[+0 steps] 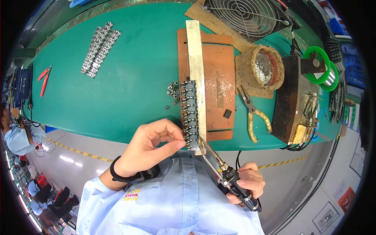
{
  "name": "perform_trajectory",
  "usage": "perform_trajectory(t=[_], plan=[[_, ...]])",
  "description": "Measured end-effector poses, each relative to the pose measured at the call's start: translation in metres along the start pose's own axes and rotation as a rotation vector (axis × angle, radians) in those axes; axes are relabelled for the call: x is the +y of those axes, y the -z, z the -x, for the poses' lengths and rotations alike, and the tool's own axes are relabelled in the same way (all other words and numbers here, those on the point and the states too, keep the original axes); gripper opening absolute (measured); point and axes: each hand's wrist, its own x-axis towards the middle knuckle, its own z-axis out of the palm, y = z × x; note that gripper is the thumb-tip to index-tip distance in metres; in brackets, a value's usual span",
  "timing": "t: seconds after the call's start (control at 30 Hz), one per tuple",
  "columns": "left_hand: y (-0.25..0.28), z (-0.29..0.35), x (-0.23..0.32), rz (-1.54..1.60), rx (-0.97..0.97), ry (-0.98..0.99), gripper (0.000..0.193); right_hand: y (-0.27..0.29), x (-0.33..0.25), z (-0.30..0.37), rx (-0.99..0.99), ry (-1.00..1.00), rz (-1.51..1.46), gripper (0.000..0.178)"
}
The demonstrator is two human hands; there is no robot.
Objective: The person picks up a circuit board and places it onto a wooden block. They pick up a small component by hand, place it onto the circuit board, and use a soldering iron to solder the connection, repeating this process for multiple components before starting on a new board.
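Observation:
My right hand [250, 182] grips a soldering iron [213, 155] by its black handle. A thin curved metal tube runs along the iron, and its tip meets the near end of a row of small black components [190, 111]. The row lies along the left side of a long pale metal bar [194, 51]. At the row's near left side, my left hand [150, 143] is closed in a pinch, thumb and forefinger against the end pieces. Whatever sits between those fingertips is too small to make out. Beneath the bar is a reddish-brown board [219, 86].
Loose small parts [173, 92] lie left of the row. Further left are strips of components [100, 51] and red-handled cutters [45, 80]. To the right are pliers [250, 111], a crusted solder pot [256, 49], a fan [250, 15] and a green solder spool [319, 58].

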Motion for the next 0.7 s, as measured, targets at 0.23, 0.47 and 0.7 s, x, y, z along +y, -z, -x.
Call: perform_trajectory(t=[0.23, 0.47, 0.7], plan=[[-0.0007, -0.0002, 0.0022, 0.023, 0.024, 0.045, 0.007, -0.0003, -0.0015, -0.0006, -0.050, 0.035, 0.009, 0.042], [-0.0026, 0.0006, 0.0029, 0.064, 0.046, 0.061, 0.007, -0.0007, -0.0025, -0.0039, -0.084, 0.045, 0.014, 0.041], [-0.0033, 0.0013, 0.0018, 0.070, 0.057, 0.057, 0.008, -0.0013, -0.0019, -0.0046, -0.091, 0.054, 0.017, 0.039]])
